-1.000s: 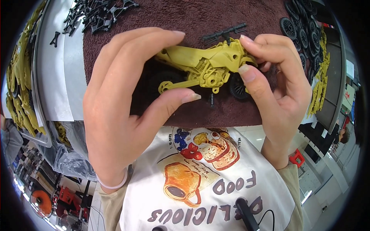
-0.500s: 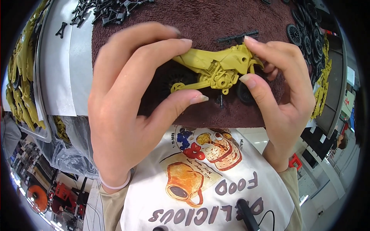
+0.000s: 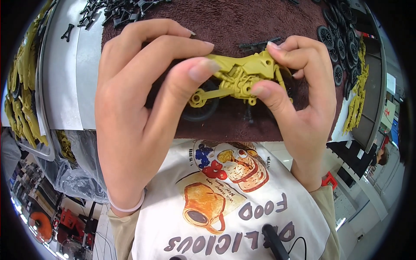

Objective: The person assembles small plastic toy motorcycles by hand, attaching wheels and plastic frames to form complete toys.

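Note:
A yellow plastic toy motorcycle body (image 3: 247, 67) with a moulded engine and swingarm is held up between my two hands. My left hand (image 3: 130, 93) pinches its tail at the left, thumb in front and fingertips along the top. Around the front end at the right, my right hand (image 3: 305, 82) is closed, with its thumb against the engine side and its forefinger on top. Behind and below the body, a black toy wheel (image 3: 200, 113) shows near the swingarm. Beyond the body lies a black bar-shaped part (image 3: 253, 45), partly hidden by my right fingers.
A dark brown towel (image 3: 260, 19) covers the work surface. Small black plastic parts (image 3: 117, 12) are heaped at the far left, black toy wheels (image 3: 340, 47) at the far right. Yellow parts lie at the left (image 3: 21, 99) and right (image 3: 357, 102). Clear plastic bags (image 3: 82, 175) hang at left.
My left thumb has risen from below the swingarm onto the tail of the toy motorcycle body. My right hand has shifted left, its thumb now over the engine.

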`<act>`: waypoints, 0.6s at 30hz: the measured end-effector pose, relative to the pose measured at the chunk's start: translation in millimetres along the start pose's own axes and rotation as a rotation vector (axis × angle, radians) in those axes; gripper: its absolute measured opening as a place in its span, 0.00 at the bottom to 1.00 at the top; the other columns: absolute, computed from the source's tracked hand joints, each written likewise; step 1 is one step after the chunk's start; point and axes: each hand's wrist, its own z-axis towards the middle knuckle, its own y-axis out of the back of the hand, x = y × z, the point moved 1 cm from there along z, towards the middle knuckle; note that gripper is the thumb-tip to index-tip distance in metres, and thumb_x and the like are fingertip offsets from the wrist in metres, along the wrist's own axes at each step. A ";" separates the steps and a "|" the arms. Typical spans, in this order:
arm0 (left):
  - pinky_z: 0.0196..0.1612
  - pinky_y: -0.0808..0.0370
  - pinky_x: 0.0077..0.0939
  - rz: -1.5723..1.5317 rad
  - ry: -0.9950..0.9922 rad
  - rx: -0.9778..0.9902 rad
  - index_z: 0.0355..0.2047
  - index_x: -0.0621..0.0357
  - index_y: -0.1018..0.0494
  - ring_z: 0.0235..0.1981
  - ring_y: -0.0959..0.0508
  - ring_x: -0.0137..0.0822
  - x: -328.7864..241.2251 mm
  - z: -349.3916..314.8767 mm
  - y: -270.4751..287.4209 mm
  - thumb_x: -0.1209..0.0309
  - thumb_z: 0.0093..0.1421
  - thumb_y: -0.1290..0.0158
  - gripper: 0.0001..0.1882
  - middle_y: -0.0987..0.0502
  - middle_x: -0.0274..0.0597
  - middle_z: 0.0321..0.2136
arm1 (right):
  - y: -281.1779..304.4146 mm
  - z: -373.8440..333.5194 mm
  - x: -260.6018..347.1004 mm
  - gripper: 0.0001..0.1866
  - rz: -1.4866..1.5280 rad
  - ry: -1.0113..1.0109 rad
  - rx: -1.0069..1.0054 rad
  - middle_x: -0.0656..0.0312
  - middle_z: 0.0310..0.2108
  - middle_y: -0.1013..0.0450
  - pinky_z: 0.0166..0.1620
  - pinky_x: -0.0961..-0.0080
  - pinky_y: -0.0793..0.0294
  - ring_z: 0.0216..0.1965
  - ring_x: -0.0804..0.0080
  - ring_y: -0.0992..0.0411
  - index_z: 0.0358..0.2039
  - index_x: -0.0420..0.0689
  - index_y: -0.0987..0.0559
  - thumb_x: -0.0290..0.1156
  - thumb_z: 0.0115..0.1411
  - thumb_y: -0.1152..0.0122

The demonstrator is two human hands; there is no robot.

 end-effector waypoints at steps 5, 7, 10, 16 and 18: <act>0.48 0.33 0.23 -0.008 0.146 0.002 0.35 0.63 0.21 0.43 0.26 0.34 -9.8 10.1 -6.2 0.70 0.56 0.41 0.09 0.26 0.41 0.40 | -3.8 -1.6 -0.7 0.24 0.168 -0.125 -0.018 0.63 0.42 0.33 0.43 0.83 0.40 0.39 0.79 0.37 0.41 0.41 0.25 0.30 0.44 0.25; 0.46 0.32 0.23 -0.035 0.170 0.055 0.33 0.64 0.21 0.42 0.26 0.32 -10.0 13.5 -2.3 0.71 0.55 0.41 0.09 0.26 0.41 0.40 | -6.9 -2.0 1.2 0.25 0.200 -0.157 -0.015 0.64 0.41 0.33 0.43 0.84 0.41 0.39 0.79 0.38 0.42 0.41 0.26 0.29 0.44 0.25; 0.47 0.32 0.23 0.178 0.106 0.130 0.32 0.66 0.23 0.41 0.26 0.32 -11.7 13.0 7.8 0.73 0.54 0.41 0.08 0.26 0.41 0.40 | -13.0 -2.1 3.7 0.29 0.303 -0.236 -0.024 0.66 0.40 0.34 0.44 0.84 0.41 0.39 0.80 0.39 0.46 0.42 0.28 0.26 0.43 0.25; 0.48 0.33 0.26 0.100 -0.093 -0.005 0.32 0.65 0.26 0.41 0.26 0.37 6.1 11.2 -6.9 0.76 0.54 0.43 0.06 0.26 0.43 0.38 | -4.5 3.6 8.9 0.38 0.267 -0.092 -0.010 0.66 0.39 0.33 0.45 0.84 0.41 0.37 0.80 0.38 0.55 0.42 0.34 0.25 0.44 0.25; 0.47 0.32 0.26 0.160 -0.137 -0.053 0.32 0.66 0.26 0.41 0.26 0.39 1.5 6.4 -8.8 0.76 0.54 0.43 0.06 0.25 0.44 0.38 | -4.2 1.2 6.5 0.41 0.315 -0.057 -0.019 0.65 0.39 0.32 0.45 0.83 0.39 0.39 0.79 0.36 0.58 0.41 0.36 0.24 0.43 0.25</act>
